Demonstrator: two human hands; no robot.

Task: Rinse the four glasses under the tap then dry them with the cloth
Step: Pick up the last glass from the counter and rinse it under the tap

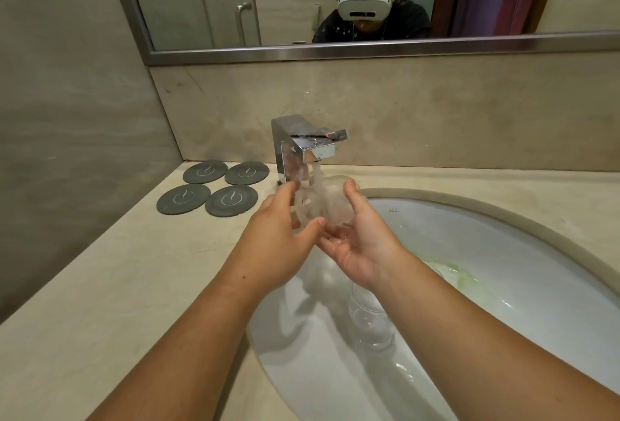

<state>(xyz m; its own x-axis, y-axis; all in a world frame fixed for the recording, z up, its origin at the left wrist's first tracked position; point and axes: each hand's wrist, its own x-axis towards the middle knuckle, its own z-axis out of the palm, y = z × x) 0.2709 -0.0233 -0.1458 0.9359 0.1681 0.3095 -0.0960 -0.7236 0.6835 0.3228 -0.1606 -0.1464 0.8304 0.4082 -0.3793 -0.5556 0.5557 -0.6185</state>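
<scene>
The person held one clear glass [327, 199] directly under the spout of the tap [307, 145], and the running water fell onto it. The left hand [278, 236] gripped the glass from the side toward the tap's base, its fingers curled round the wall and the thumb laid across the near side. The right hand [362, 242] cupped it from the opposite side. Its thumb stood up against the glass and its fingers lay half open beneath it, wet.

A second glass [369, 316] lay in the sink [503, 216], below the tap and nearer to the person, partly under the right forearm. A pale green thing [449, 271] rested in the basin farther from the tap. It might be the cloth, but this could not be told. Four dark coasters [214, 192] lay on the counter [117, 269] just beside the tap's base. No other glasses were visible.

The main risk seemed to be a slip. Both the glass and the hands were wet, so a loose hold could let the glass fall and strike the second glass right beneath it. The spout was also very near, and lifting or turning the glass carelessly could knock its rim against the metal. If the green thing was the cloth, it was probably getting wet and would dry poorly.
</scene>
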